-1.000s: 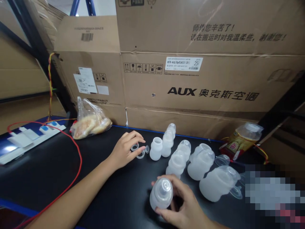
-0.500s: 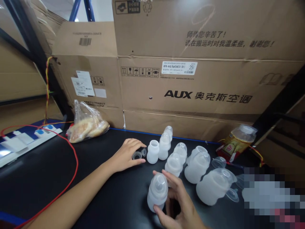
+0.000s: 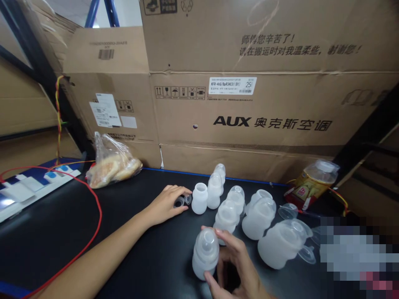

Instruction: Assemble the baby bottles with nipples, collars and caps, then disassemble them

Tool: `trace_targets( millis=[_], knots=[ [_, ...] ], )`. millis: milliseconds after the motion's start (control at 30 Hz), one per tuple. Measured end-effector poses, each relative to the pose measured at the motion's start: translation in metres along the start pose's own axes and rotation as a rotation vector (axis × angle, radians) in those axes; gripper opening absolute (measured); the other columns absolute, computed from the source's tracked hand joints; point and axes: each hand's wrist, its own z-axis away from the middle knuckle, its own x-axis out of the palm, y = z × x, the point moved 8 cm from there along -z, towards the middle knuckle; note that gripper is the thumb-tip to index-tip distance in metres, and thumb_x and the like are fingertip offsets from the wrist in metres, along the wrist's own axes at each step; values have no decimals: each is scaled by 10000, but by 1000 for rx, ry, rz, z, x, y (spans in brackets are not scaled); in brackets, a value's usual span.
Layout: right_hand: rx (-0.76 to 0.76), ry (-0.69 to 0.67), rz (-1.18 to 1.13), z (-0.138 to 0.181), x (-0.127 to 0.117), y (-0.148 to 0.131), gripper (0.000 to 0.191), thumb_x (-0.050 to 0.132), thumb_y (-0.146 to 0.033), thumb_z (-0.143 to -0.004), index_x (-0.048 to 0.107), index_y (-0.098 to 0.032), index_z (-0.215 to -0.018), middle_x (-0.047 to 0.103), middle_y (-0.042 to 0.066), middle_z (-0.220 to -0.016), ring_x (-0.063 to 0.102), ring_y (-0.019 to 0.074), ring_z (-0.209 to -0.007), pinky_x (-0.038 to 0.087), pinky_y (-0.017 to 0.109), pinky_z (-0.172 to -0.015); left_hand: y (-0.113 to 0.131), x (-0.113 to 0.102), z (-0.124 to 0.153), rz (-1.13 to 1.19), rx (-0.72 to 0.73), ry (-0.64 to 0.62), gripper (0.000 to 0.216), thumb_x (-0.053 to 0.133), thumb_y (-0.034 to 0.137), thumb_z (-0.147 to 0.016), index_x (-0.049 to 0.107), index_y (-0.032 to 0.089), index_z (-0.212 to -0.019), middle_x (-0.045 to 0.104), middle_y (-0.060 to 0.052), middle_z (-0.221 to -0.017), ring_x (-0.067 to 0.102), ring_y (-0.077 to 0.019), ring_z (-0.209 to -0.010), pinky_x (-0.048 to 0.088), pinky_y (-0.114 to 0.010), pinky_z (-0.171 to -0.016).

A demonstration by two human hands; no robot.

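one frosted white, waisted plastic bottle with clear domed cap (image 3: 205, 254), lower centre of the frame: clasped between thumb and fingers of the right hand (image 3: 237, 263). hazard: fingertips, set close, could have toppled the row of frosted plastic bottles (image 3: 227, 216) just behind. dome pointed up; long axis near vertical. left hand (image 3: 165, 204), centre: thumb and fingers parted about small clear plastic rings (image 3: 187, 199); contact could not be told.

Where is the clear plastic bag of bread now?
In the head view, the bag sits at left on the black tabletop, before brown cardboard, between the white power strip and the left hand.
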Motion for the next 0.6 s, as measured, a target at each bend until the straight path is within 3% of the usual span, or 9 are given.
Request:
trace_targets(
  millis=[300,467,600],
  knots=[
    [20,19,-22,3,-1,4,876,775,-196,-981,298,-420,-1680,622,204,-1584,771,184,-650,584,255,-457,-4,4,-1,7,16,18,329,719,395,-1051,710,180,-1300,772,-82,-1239,747,-260,-1147,605,-531,-1064],
    [17,5,-44,1,-1,2,948,792,-121,-944,275,-428,-1678,623,200,-1567,725,142,-597,579,233,-447,-2,6,-2,-4,22,5,315,720,395,-1052,718,177,-1280,780,-74,-1200,754,-252,-1119,608,-526,-1059],
    [-14,22,-56,-4,0,-2,900,764,-145,-962,287,-442,-1665,644,180,-1504,675,110,-542,540,216,-426,-2,7,-3,-11,20,3,315,723,394,-1051,718,175,-1277,782,-71,-1182,759,-249,-1103,613,-522,-1050]
  ],
)
